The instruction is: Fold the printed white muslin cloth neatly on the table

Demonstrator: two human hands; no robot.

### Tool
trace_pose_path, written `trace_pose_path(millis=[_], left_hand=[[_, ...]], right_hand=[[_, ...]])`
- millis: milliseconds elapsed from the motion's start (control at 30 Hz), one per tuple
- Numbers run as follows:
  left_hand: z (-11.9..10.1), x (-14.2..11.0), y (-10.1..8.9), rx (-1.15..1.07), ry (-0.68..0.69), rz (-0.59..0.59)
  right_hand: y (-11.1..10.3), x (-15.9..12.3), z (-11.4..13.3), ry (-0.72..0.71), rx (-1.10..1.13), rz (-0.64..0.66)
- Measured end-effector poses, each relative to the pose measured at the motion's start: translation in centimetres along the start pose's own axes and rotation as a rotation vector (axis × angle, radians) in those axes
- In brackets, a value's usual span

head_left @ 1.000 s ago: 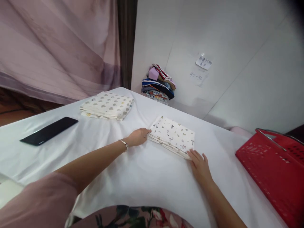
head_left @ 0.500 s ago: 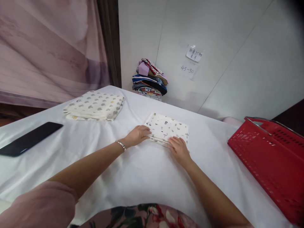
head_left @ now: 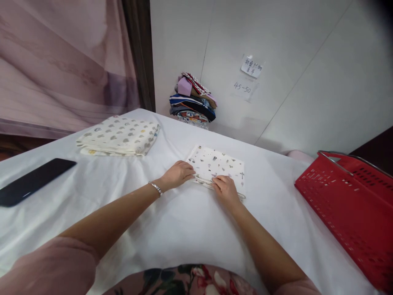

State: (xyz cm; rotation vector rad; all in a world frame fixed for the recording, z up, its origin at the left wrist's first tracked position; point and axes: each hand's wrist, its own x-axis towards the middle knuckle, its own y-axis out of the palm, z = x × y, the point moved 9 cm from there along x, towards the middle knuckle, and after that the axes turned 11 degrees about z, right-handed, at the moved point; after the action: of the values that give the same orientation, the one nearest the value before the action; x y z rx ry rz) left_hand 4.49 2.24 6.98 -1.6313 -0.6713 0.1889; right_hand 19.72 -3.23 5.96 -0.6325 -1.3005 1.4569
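Observation:
A small folded white cloth (head_left: 219, 162) with tiny printed figures lies flat on the white-covered table (head_left: 175, 221) in front of me. At its near left corner my left hand (head_left: 177, 175), a silver bracelet on the wrist, has its fingers closed on the edge. My right hand (head_left: 226, 188) pinches the near edge a little right of the middle, thumb and fingers together. Folded layers show along that edge between the hands and at the near right corner. Fingertips are partly hidden against the fabric.
A larger folded cream cloth (head_left: 123, 135) with grey prints lies at the back left, with a black phone (head_left: 33, 180) nearer me. On the right stands a red plastic basket (head_left: 346, 213). Beyond the table's far edge, stacked clothes (head_left: 193, 100) rise against the wall (head_left: 276, 61).
My right hand has slid slightly left along the near edge, and its fingers have drawn together from lying flatter. The cloth's near right corner is now uncovered. My left hand has stayed put.

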Motion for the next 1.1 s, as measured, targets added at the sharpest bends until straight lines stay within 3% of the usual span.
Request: trace_pose_path(millis=[533, 867, 1100], left_hand=[[-0.3, 0.1, 0.2, 0.005, 0.011, -0.012], [-1.4, 0.0, 0.2, 0.212, 0.093, -0.004], [-1.5, -0.8, 0.2, 0.232, 0.093, -0.032]], right_hand=[[0.3, 0.3, 0.0, 0.045, -0.009, 0.009], [-0.1, -0.1, 0.9, 0.027, -0.029, -0.036], [0.1, -0.3, 1.1, 0.028, -0.009, -0.035]])
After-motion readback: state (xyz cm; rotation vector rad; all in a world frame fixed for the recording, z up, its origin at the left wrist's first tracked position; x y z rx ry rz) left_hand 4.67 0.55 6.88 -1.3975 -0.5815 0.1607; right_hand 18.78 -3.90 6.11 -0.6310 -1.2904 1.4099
